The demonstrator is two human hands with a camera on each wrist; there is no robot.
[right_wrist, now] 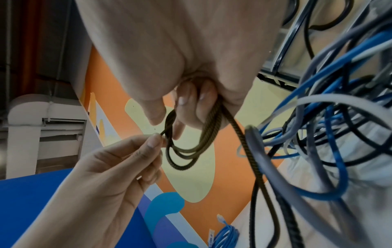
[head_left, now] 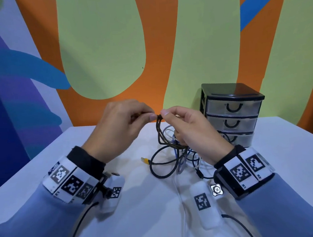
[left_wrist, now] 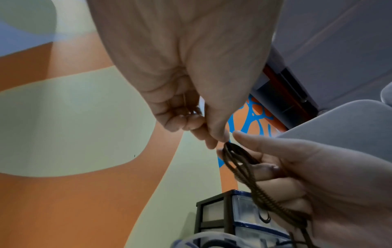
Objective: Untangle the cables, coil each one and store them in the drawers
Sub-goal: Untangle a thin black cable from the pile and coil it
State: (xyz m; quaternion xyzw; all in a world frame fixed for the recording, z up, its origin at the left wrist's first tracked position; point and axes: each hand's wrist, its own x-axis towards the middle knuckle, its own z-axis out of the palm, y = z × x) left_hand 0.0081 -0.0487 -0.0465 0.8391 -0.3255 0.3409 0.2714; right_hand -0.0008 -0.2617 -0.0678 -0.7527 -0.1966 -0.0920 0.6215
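Both hands are raised over the white table (head_left: 44, 183). My right hand (head_left: 165, 114) has its fingers curled through several loops of a brown braided cable (head_left: 160, 131), and the right wrist view shows that coil (right_wrist: 188, 151) hanging from the right hand (right_wrist: 176, 114). My left hand (head_left: 150, 115) pinches one strand at the top of the coil between thumb and forefinger, as the left hand (right_wrist: 158, 138) does in the right wrist view. Below them a tangle of black, blue, grey and white cables (head_left: 175, 158) lies on the table. The brown cable (left_wrist: 239, 169) trails down into it.
A small black drawer unit (head_left: 230, 112) with three shut clear drawers stands at the back right, just behind my right hand. A yellow-tipped plug (head_left: 145, 160) sticks out left of the tangle. A coiled blue cable (right_wrist: 224, 234) shows low in the right wrist view.
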